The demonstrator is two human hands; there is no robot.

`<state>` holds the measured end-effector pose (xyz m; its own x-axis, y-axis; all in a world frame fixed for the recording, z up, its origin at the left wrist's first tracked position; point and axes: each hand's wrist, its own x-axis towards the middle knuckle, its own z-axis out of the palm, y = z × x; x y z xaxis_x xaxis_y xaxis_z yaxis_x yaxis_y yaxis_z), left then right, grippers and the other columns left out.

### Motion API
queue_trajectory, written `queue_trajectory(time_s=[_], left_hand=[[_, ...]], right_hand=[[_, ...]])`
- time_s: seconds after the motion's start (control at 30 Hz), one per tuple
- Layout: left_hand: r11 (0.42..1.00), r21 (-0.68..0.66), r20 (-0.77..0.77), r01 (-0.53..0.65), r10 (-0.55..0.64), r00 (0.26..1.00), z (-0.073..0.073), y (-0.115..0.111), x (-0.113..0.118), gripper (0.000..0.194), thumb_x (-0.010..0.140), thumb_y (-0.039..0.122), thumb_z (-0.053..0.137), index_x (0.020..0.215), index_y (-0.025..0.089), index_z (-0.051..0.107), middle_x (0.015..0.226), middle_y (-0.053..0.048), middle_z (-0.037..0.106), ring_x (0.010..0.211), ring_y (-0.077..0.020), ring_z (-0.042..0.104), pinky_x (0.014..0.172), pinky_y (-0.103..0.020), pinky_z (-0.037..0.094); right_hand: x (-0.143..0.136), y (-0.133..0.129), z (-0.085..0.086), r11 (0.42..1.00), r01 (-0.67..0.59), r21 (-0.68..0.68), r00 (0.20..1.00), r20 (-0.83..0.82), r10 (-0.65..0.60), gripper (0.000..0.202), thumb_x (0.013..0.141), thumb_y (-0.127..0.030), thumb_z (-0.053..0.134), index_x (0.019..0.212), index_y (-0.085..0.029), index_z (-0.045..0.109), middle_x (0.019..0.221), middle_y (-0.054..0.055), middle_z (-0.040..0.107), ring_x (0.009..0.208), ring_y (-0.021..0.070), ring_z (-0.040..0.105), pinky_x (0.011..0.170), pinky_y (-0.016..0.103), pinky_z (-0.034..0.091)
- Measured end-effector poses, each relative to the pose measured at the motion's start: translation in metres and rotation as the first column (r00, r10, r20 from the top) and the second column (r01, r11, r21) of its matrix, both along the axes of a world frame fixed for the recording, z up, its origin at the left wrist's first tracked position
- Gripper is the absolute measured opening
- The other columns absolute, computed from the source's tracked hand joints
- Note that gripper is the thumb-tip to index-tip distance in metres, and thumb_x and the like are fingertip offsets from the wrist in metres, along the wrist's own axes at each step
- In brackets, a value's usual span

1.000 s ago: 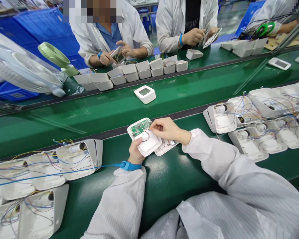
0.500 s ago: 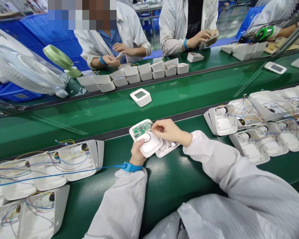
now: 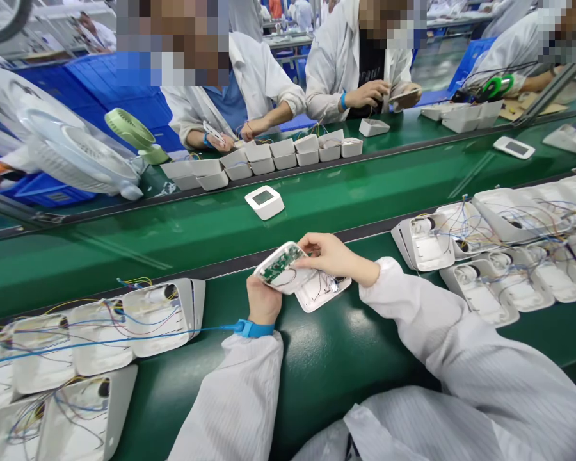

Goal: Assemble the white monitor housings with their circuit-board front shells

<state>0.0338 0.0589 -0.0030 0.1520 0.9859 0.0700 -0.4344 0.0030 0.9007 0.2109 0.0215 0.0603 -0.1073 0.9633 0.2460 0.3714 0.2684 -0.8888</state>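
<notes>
My left hand point(image 3: 264, 299) grips the lower left edge of a white cover point(image 3: 295, 280), which is tilted above the bench. A green circuit board point(image 3: 279, 262) lies inside the cover, with a thin dark wire beside it. My right hand point(image 3: 333, 256) is closed at the cover's upper right edge, its thumb over the end of the board. Under the right side of the cover, a white housing point(image 3: 317, 296) with small wires and a metal part rests on the bench. A blue strap with a cord circles my left wrist.
Open white housings with wires stand on the left point(image 3: 158, 320) and right point(image 3: 484, 288). Beyond the bench edge, a white device point(image 3: 264, 202) lies on the green conveyor point(image 3: 196, 230). Across it are other people, a row of housings point(image 3: 283, 153) and a green fan point(image 3: 132, 131).
The cover in my left hand has tilted up more steeply. My right hand has shifted onto its upper edge. Across the conveyor, one person's hands have moved apart.
</notes>
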Motion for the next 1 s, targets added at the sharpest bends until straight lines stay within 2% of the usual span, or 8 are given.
queue_trajectory(time_s=[0.13, 0.27, 0.33, 0.43, 0.57, 0.7, 0.83, 1.0], left_hand=[[0.993, 0.003, 0.032, -0.117, 0.117, 0.993, 0.002, 0.012, -0.003, 0.076, 0.084, 0.078, 0.033, 0.095, 0.014, 0.073, 0.1, -0.013, 0.072, 0.096, -0.0237, 0.067, 0.088, -0.037, 0.052], [0.968, 0.185, -0.185, -0.169, 0.203, 0.962, -0.005, 0.02, -0.013, 0.062, 0.091, 0.067, 0.034, 0.118, 0.02, 0.065, 0.13, -0.012, 0.061, 0.119, -0.025, 0.058, 0.102, -0.041, 0.044], [0.938, 0.346, -0.417, 0.012, 0.142, 0.898, -0.008, 0.02, -0.016, 0.063, 0.088, 0.068, 0.043, 0.122, 0.019, 0.063, 0.137, -0.013, 0.056, 0.128, -0.0295, 0.051, 0.108, -0.046, 0.039], [0.816, 0.443, -0.71, 0.372, 0.066, 0.701, -0.008, 0.018, -0.016, 0.085, 0.07, 0.071, 0.065, 0.136, 0.02, 0.052, 0.138, -0.016, 0.054, 0.128, -0.0358, 0.049, 0.11, -0.054, 0.034], [0.743, 0.436, -0.815, 0.508, 0.087, 0.573, -0.003, 0.015, -0.012, 0.095, 0.068, 0.053, 0.077, 0.147, 0.022, 0.034, 0.143, -0.016, 0.048, 0.13, -0.0361, 0.047, 0.109, -0.057, 0.035], [0.767, 0.479, -0.706, 0.427, 0.048, 0.706, -0.003, 0.013, -0.015, 0.083, 0.077, 0.04, 0.072, 0.148, 0.023, 0.031, 0.148, -0.016, 0.04, 0.136, -0.0335, 0.04, 0.114, -0.055, 0.031], [0.858, 0.427, -0.373, 0.285, -0.12, 0.92, -0.01, 0.006, -0.012, 0.075, 0.083, 0.046, 0.064, 0.148, 0.024, 0.032, 0.146, -0.015, 0.043, 0.131, -0.0328, 0.048, 0.112, -0.053, 0.035], [0.886, 0.376, -0.172, 0.273, -0.222, 0.96, -0.017, -0.006, -0.003, 0.071, 0.082, 0.056, 0.061, 0.141, 0.022, 0.043, 0.143, -0.016, 0.047, 0.129, -0.0357, 0.051, 0.11, -0.054, 0.039]], right_hand=[[-0.008, -0.004, -0.002, 0.904, -0.066, 0.423, 0.994, 0.106, 0.024, 0.002, 0.087, -0.017, 0.062, 0.086, -0.018, 0.063, 0.09, 0.003, 0.069, 0.087, 0.0142, 0.063, 0.079, 0.028, 0.048], [-0.005, 0.001, -0.014, 0.75, -0.216, 0.626, 0.876, 0.463, -0.133, 0.019, 0.092, -0.009, 0.048, 0.086, -0.018, 0.063, 0.091, 0.003, 0.07, 0.088, 0.0155, 0.059, 0.078, 0.031, 0.043], [-0.003, 0.004, -0.019, 0.741, -0.337, 0.582, 0.755, 0.636, -0.156, 0.02, 0.094, -0.01, 0.047, 0.085, -0.019, 0.063, 0.091, 0.002, 0.069, 0.087, 0.0158, 0.056, 0.076, 0.032, 0.039], [-0.002, 0.005, -0.021, 0.77, -0.449, 0.453, 0.634, 0.769, -0.082, 0.02, 0.096, -0.02, 0.049, 0.082, -0.019, 0.064, 0.09, 0.002, 0.069, 0.09, 0.0164, 0.056, 0.08, 0.034, 0.037], [0.004, 0.004, -0.013, 0.825, -0.391, 0.408, 0.711, 0.703, -0.012, 0.008, 0.09, -0.024, 0.059, 0.092, -0.022, 0.067, 0.104, 0.004, 0.069, 0.115, 0.0223, 0.052, 0.098, 0.042, 0.035], [0.016, 0.008, -0.009, 0.899, -0.159, 0.408, 0.909, 0.416, -0.028, 0.039, 0.084, -0.024, 0.063, 0.122, -0.02, 0.058, 0.126, 0.01, 0.061, 0.118, 0.0223, 0.054, 0.099, 0.039, 0.041], [0.013, 0.012, -0.021, 0.986, 0.074, 0.152, 0.912, 0.391, -0.128, 0.013, 0.088, -0.02, 0.056, 0.097, -0.015, 0.065, 0.092, 0.006, 0.068, 0.081, 0.0154, 0.062, 0.075, 0.029, 0.046], [0.002, 0.008, -0.02, 0.976, -0.188, 0.113, 0.795, 0.601, 0.084, 0.009, 0.087, -0.019, 0.062, 0.088, -0.016, 0.071, 0.098, 0.006, 0.069, 0.091, 0.0168, 0.061, 0.078, 0.028, 0.043]])
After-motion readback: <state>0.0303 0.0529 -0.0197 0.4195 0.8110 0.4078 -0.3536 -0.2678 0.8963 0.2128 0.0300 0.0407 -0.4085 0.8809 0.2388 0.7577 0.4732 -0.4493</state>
